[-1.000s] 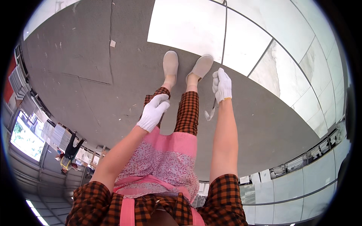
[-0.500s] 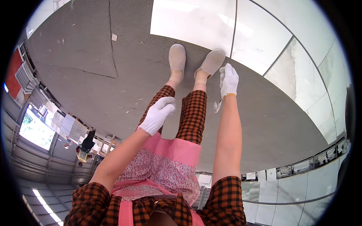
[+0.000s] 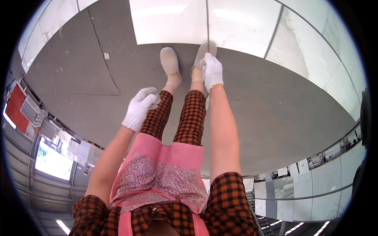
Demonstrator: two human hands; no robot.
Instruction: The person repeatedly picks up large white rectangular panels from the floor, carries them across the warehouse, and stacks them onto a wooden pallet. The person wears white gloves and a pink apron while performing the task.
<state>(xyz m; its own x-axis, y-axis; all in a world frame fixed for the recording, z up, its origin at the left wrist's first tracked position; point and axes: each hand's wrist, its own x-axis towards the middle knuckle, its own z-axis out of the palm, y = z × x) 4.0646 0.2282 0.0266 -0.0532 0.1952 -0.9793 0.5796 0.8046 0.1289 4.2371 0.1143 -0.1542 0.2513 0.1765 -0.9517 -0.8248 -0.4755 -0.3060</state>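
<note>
My left hand [image 3: 141, 107], in a white knit glove, hangs beside my left thigh. Its fingers are loosely bent and a little apart, with nothing seen in them. My right hand [image 3: 212, 71], in a matching glove with a yellow cuff edge, is held forward over my right shoe [image 3: 204, 53]. The right fingers are closed. A small pale piece [image 3: 207, 103] shows beside the right wrist, partly behind the forearm; it looks like part of something held, but its kind cannot be made out. Polished white stone slabs [image 3: 169, 23] lie just ahead of my shoes.
Grey concrete floor [image 3: 271, 118] surrounds me, with a crack and a small pale scrap [image 3: 106, 56] to the left. More slabs [image 3: 307, 59] curve away along the right. Stacked sheets [image 3: 84, 151] and a bright opening [image 3: 53, 159] are at the left rim.
My view has shifted, and the slabs and floor scrap appear farther left. My left hand has risen slightly away from my lap. The person at the left rim is now mostly out of sight.
</note>
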